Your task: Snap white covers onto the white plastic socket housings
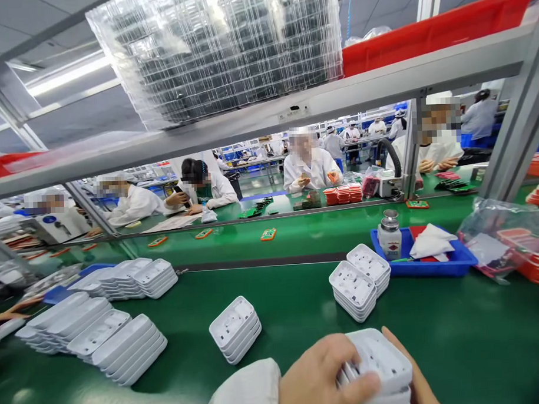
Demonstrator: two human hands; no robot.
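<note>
At the bottom edge both my hands grip a small stack of white plastic shells [381,363]. My left hand [322,377], in a white sleeve, wraps its fingers over the stack's left side. Only the fingers of my right hand [414,374] show, pressed on the stack's right side. More stacks of the same white shells stand on the green table [455,337]: one [235,328] just left of my hands, two [359,278] further back.
Long white tray stacks [97,326] fill the left. A blue tray [448,263] with a dispenser bottle [390,236] and white cloth sits at right, beside red trays in a bag [514,246]. Small boards ride a green conveyor [297,230]. Several co-workers sit beyond it. A shelf holds clear trays overhead [220,50].
</note>
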